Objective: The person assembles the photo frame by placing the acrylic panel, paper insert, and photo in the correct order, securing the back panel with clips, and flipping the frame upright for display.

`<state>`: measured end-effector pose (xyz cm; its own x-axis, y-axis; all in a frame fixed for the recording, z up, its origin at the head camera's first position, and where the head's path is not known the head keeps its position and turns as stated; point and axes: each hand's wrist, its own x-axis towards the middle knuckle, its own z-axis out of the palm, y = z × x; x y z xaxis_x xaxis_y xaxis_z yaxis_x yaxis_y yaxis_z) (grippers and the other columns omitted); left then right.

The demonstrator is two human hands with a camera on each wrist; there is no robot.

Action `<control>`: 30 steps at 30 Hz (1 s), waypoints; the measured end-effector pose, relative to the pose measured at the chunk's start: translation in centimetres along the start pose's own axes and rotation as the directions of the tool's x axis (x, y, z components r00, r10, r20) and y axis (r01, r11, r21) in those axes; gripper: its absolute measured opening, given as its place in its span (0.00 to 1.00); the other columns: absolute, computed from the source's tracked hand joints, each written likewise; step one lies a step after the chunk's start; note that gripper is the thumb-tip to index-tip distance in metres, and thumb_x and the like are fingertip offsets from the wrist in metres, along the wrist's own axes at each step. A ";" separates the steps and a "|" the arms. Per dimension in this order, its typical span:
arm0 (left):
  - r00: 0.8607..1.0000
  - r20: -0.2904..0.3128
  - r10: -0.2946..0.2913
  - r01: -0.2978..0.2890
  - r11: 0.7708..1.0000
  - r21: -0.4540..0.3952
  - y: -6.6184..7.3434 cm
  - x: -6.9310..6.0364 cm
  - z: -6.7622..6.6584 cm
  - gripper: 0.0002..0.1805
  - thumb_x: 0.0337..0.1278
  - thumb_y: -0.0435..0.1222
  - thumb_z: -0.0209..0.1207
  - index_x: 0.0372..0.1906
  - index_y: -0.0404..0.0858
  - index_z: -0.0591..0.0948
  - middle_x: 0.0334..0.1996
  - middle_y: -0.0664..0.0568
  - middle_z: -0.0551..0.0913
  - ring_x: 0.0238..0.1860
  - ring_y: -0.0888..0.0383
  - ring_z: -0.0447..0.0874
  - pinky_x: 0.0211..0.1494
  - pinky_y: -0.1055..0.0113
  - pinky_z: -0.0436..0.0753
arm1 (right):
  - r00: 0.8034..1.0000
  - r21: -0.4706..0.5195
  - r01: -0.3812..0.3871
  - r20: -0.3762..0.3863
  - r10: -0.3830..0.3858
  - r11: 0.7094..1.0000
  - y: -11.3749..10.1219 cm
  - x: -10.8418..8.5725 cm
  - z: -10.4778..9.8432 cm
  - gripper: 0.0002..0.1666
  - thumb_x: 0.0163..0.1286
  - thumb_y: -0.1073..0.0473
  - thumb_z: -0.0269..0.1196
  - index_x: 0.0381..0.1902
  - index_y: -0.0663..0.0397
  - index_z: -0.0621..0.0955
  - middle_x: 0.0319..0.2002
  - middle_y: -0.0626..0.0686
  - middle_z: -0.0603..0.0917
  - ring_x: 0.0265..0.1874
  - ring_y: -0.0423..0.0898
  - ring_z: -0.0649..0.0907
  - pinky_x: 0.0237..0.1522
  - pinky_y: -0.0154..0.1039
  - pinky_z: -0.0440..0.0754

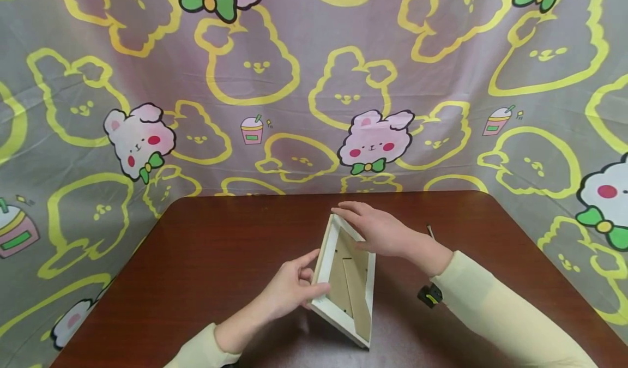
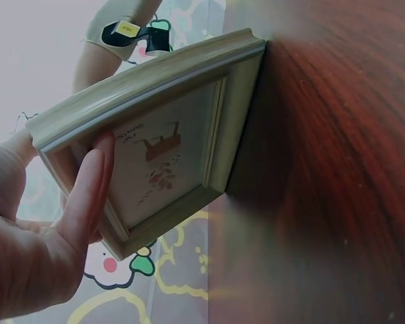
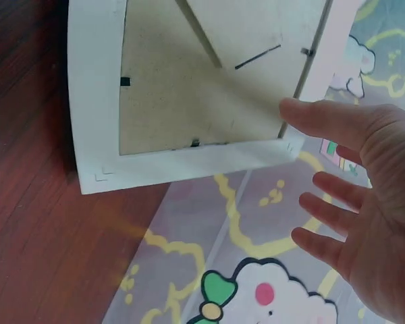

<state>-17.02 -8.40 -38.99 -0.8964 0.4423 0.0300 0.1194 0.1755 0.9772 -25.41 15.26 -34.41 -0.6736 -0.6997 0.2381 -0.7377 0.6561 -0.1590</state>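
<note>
A picture frame [image 1: 348, 281] is tilted over the table, its brown backing board [image 3: 189, 101] with small dark tabs turned toward me. Its other face, in the left wrist view, holds a print [image 2: 163, 158] of a brown pot-like shape with leaves inside a pale moulded border. My left hand [image 1: 289, 289] grips the left edge, thumb on the back and fingers on the front. At the upper corner is my right hand [image 1: 380, 231], fingers extended. In the right wrist view its thumb lies at the backing's edge; whether it touches is unclear.
The frame's lower end is at the dark red-brown tabletop [image 1: 221, 248]. A thin small object [image 1: 430, 230] lies behind my right wrist, mostly hidden. A cartoon-printed curtain [image 1: 294, 84] encloses the back and sides. A black device [image 1: 429, 295] is strapped to my right wrist.
</note>
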 end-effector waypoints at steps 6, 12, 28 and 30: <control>1.000 0.000 0.018 -0.018 0.999 0.026 0.6 -0.1 0.0 0.41 0.55 0.30 0.67 0.70 0.24 0.60 0.23 0.51 0.80 0.24 0.61 0.82 0.22 0.52 0.80 | 0.996 -0.027 0.080 0.050 -0.078 0.996 -0.7 0.3 -0.1 0.52 0.50 0.64 0.77 0.71 0.48 0.67 0.68 0.57 0.67 0.64 0.54 0.70 0.52 0.49 0.78; 0.999 0.001 0.044 -0.044 0.997 0.067 1.2 -0.1 0.2 0.40 0.54 0.30 0.67 0.69 0.24 0.62 0.23 0.53 0.79 0.24 0.62 0.80 0.24 0.69 0.78 | 0.988 -0.071 0.148 0.065 -0.143 0.986 -1.0 0.6 0.0 0.46 0.49 0.62 0.78 0.67 0.49 0.72 0.65 0.54 0.71 0.63 0.52 0.70 0.55 0.48 0.75; 0.994 0.021 0.104 -0.106 0.968 0.226 2.2 0.1 0.6 0.38 0.55 0.34 0.68 0.69 0.27 0.65 0.24 0.55 0.81 0.25 0.63 0.80 0.28 0.72 0.77 | 0.976 -0.228 0.220 0.055 -0.213 0.949 -1.0 0.5 -0.6 0.31 0.50 0.56 0.78 0.53 0.50 0.81 0.52 0.51 0.80 0.54 0.49 0.76 0.55 0.46 0.75; 0.993 0.026 0.116 -0.119 0.969 0.216 2.1 0.2 0.7 0.38 0.56 0.34 0.67 0.69 0.28 0.65 0.23 0.56 0.80 0.24 0.64 0.78 0.27 0.72 0.76 | 0.975 -0.256 0.224 0.050 -0.218 0.940 -1.0 0.4 -0.7 0.31 0.48 0.55 0.79 0.52 0.50 0.82 0.50 0.50 0.81 0.53 0.49 0.77 0.54 0.46 0.76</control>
<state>-16.60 -7.31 -37.06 -0.8652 0.4821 0.1379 0.3147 0.3079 0.8979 -24.93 14.51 -33.49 -0.4978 -0.8392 0.2191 -0.8329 0.5330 0.1492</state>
